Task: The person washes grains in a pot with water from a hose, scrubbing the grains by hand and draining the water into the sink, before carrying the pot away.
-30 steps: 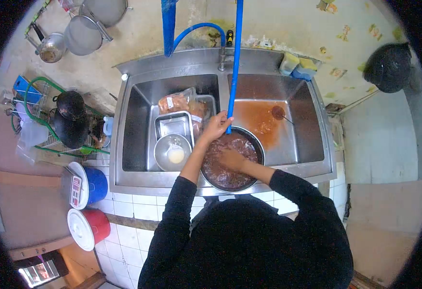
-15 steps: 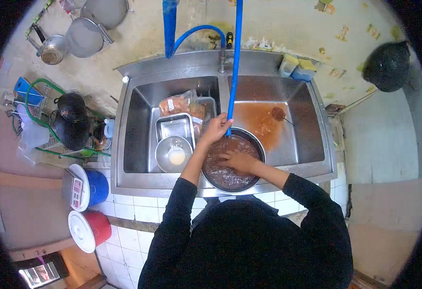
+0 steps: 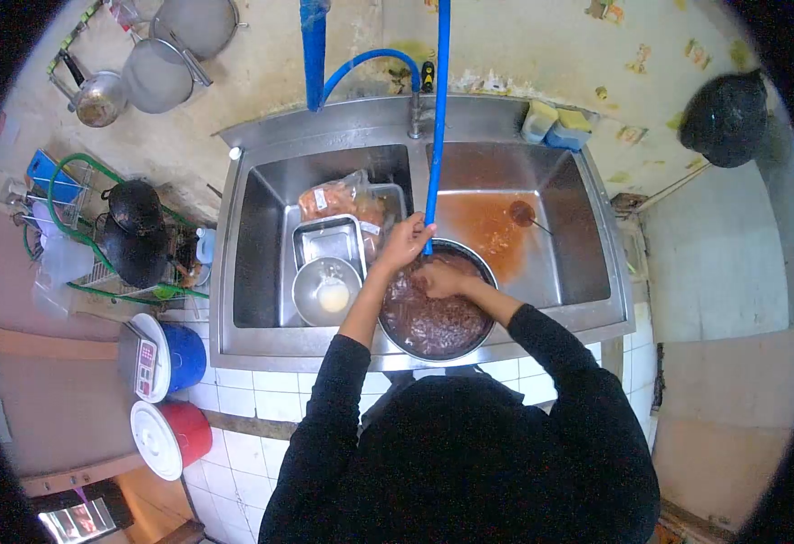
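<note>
My left hand [image 3: 405, 240] is closed round the lower end of a blue hose [image 3: 437, 172], whose tip points down into a wide round pot [image 3: 491, 283]. The pot stands at the front of the sink, by the divider between the two basins. Brownish, rippling liquid [image 3: 438, 322] fills it; what lies under the surface is hidden. My right hand [image 3: 442, 279] is in the pot near the hose end, its fingers dipped into the liquid and hard to make out. Left of the pot are a metal bowl [image 3: 311, 295] with something pale inside and a rectangular metal tray [image 3: 301, 243].
Packed food in plastic bags [image 3: 329, 197] lies in the left basin. The right basin [image 3: 571, 263] holds orange-brown residue and a small round strainer-like tool [image 3: 522, 214]. Sponges [image 3: 542, 120] sit at the back right corner. Lidded blue [image 3: 184, 352] and red [image 3: 188, 431] buckets stand at left.
My right hand has moved up and slightly left in the pot, towards the hose end. Its fingers, spread before, are now mostly under the liquid. My left hand stays on the hose.
</note>
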Demonstrator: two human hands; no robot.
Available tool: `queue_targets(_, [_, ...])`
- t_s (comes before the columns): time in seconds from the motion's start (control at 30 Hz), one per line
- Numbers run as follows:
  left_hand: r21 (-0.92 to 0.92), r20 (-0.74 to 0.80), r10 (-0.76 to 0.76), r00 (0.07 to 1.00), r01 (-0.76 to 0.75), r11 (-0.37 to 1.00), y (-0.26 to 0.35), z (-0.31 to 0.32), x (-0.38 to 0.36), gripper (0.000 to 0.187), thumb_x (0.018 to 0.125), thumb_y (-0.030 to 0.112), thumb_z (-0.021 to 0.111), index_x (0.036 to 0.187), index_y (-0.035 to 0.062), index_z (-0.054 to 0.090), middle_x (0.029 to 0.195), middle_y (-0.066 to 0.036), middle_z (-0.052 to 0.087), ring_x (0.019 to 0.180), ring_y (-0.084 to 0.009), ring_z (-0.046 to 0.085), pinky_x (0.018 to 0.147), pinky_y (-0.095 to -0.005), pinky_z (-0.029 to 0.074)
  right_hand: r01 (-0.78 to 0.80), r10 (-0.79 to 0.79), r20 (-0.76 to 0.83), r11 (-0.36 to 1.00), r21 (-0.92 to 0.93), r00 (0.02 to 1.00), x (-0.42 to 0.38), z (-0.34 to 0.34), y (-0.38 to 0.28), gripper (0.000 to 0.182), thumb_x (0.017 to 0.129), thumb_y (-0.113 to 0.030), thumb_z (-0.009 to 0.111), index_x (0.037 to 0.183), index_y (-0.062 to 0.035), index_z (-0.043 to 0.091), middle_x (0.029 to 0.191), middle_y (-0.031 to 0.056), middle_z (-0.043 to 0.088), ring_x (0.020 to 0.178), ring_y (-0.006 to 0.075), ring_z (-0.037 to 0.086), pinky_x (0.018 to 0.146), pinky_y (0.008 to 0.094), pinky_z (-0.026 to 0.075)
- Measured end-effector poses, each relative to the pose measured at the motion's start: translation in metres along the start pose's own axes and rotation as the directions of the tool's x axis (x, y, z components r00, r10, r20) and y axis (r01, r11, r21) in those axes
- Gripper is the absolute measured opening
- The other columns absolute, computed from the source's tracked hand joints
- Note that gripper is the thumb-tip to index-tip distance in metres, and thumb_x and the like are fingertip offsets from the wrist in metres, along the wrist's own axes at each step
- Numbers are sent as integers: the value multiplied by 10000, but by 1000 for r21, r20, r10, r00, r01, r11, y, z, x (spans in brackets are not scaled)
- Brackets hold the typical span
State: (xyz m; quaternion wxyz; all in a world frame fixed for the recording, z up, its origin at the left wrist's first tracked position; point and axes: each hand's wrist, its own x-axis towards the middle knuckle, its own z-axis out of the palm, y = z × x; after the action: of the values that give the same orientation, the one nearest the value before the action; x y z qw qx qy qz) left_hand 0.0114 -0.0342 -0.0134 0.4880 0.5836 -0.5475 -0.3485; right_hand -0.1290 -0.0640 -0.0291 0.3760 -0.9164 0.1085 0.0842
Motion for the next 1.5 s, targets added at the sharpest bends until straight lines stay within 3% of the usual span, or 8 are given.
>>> queue_targets(0.17, [-28,-64,65,996,-67,997,4,2,0,226,828,217,577,894,8,519,636,-73,567,579,-119,547,531,-268,442,487,-464,-204,870,77,862,-39,20,-22,437,521,-8,577,955,-60,567,880,137,604,910,359,547,880,461,369])
queue_targets(0.33, [13,-59,11,998,-10,1000,5,1,0,271,825,242,580,948,6,527,670,-91,582,595,-139,557,537,-282,442,219,-214,76,798,-561,974,-12,27,-46,450,544,-165,669,989,-148,606,1001,145,593,960,316,555,824,451,438])
queue_targets(0.67, [-305,-112,-97,989,58,951,16,-4,-27,320,856,275,533,999,-11,532,824,-79,623,848,-125,569,753,-249,428,-234,315,164,894,-383,935,7,-17,-17,467,570,-246,654,1006,-94,584,918,200,578,915,360,538,772,473,436])
queue_targets(0.73, [-310,-117,-146,982,104,945,7,-1,-28,313,834,275,563,976,-4,561,878,-96,617,886,-141,562,804,-255,406,226,-322,-189,887,-403,928,-20,-14,-7,496,608,-281,632,1059,-95,543,908,215,583,866,374,557,728,476,450])
queue_targets(0.87, [56,-265,99,959,-87,995,21,6,-31,286,773,276,628,841,-1,607,1007,-145,582,945,-218,548,825,-304,411,124,-279,-154,768,-628,948,-38,-15,-25,412,703,-223,545,1084,-66,525,921,220,567,822,367,559,744,446,453])
queue_targets(0.97, [-75,-280,96,955,-122,990,37,16,-32,294,751,286,649,824,4,606,940,-137,582,930,-248,540,826,-318,404,-560,566,34,822,-103,824,-13,-9,-33,390,794,-208,430,1157,-73,473,1090,245,490,1059,334,460,887,440,363])
queue_targets(1.3, [72,-189,178,966,-167,983,47,42,-17,258,752,243,651,795,-6,599,983,-142,570,941,-252,537,842,-331,397,89,74,-477,946,311,876,12,43,18,545,768,-343,512,1192,-11,423,1188,232,454,1136,339,405,952,412,306])
queue_targets(1.5, [201,-275,195,942,-142,969,54,37,-9,323,713,316,655,794,6,621,938,-147,582,922,-286,546,815,-360,417,-147,154,-309,988,46,939,-23,2,-31,566,766,-351,532,1203,-10,417,1225,230,424,1154,341,390,950,406,313])
